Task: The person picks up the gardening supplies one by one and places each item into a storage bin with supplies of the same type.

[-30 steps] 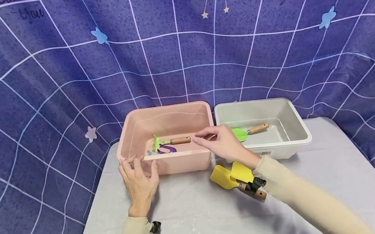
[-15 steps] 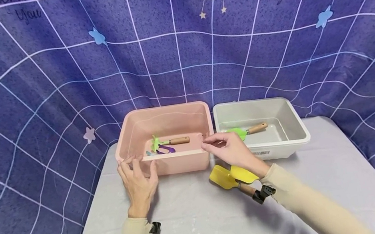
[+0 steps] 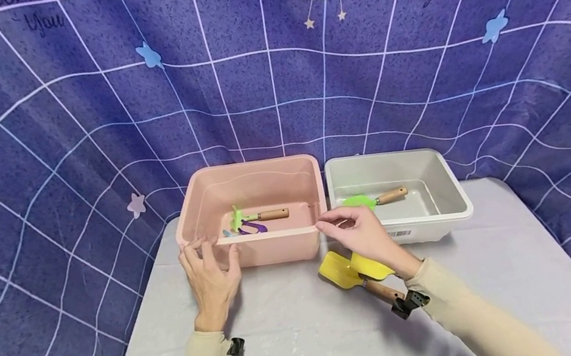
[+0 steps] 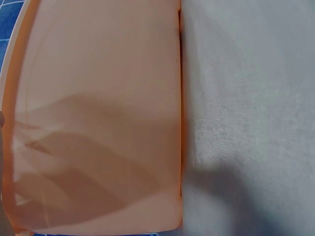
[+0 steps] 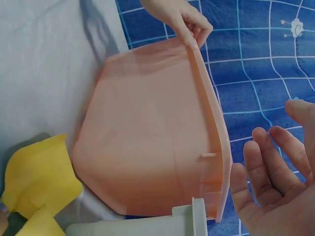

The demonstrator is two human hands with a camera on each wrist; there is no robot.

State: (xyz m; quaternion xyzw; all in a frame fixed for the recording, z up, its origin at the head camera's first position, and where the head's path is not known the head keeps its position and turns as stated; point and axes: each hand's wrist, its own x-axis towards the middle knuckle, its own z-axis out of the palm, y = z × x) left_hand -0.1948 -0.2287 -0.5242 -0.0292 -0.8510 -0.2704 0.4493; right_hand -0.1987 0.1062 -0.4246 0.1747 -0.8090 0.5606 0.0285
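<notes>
My left hand [image 3: 212, 281] grips the front rim of a pink bin [image 3: 274, 248] at its left end, fingers over the edge and thumb outside. Inside the bin lie a small green rake [image 3: 273, 214] with a wooden handle, a purple pronged piece [image 3: 254, 227] and a partly hidden light-blue piece. My right hand [image 3: 360, 231] hovers by that bin's right front corner; the right wrist view shows loosely bent fingers [image 5: 268, 177] holding nothing. Below it on the table lie two yellow shovels, one [image 3: 338, 270] in front and another [image 3: 369, 266] partly covered by the wrist.
Right of the pink bin stands a light-grey bin [image 3: 430, 220] with a green trowel [image 3: 390, 195] in it. A grey cloth [image 3: 287, 337] covers the table. Behind the bins hangs a blue patterned curtain [image 3: 249, 85].
My right hand has drawn back from over the pink bin, moving right and toward me to its front corner. The left hand stays on the rim.
</notes>
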